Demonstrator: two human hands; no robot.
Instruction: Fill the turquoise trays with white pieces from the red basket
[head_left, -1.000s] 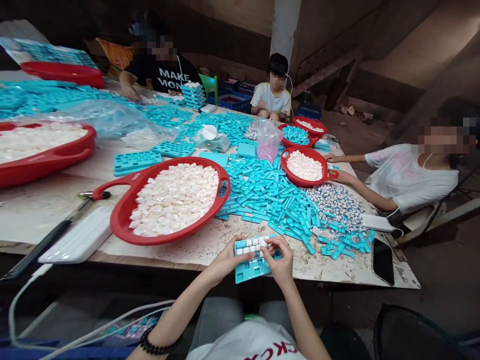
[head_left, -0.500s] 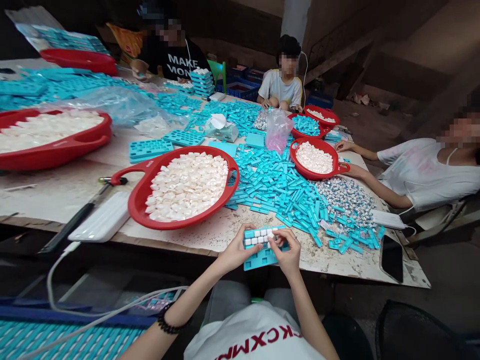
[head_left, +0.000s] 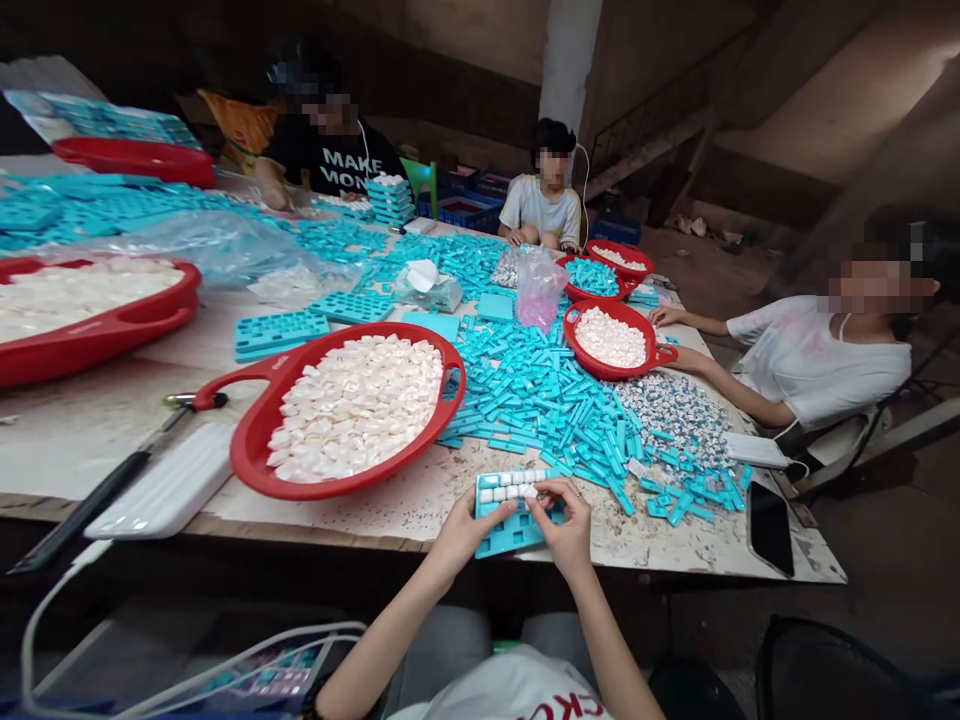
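Observation:
Near the table's front edge, my left hand (head_left: 465,524) grips the left side of a turquoise tray (head_left: 495,543) with square recesses, thumb over its face. Two rows of white key-like caps (head_left: 501,494) fill the tray's far part; recesses nearer me show bare. My right hand (head_left: 564,520) is closed at the tray's right side, thumb and fingertips pinching a white cap at the end of the nearer row. Whether that cap is fully seated, I cannot tell. Beyond my hands, to the left, stands a red basin (head_left: 251,455) heaped with white caps (head_left: 360,405).
A pile of turquoise strips (head_left: 540,400) spreads ahead, beside small printed pieces (head_left: 675,415). A white power bank (head_left: 169,490) and a black-handled tool (head_left: 90,510) lie left. A phone (head_left: 770,530) lies at right. Several co-workers sit around the table.
The view has shifted, so the table appears lower and slightly left. My hands keep holding the tray, with the right fingertips still at the end of the nearer row.

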